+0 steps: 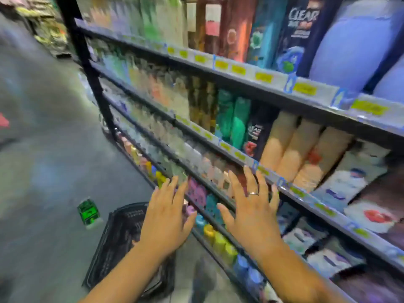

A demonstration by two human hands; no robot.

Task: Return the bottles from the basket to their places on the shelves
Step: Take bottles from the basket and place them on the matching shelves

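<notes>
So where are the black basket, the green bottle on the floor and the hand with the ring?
Black basket (119, 235): head view, on its mesh left wall.
Green bottle (88, 212): head view, middle of its body.
Right hand (253, 215): head view, back of the hand.

Both bare forearms reach forward, palms down. The left hand (168, 213) and the right hand (251, 206) hold nothing, fingers straight and spread; a ring sits on one right finger.
</notes>
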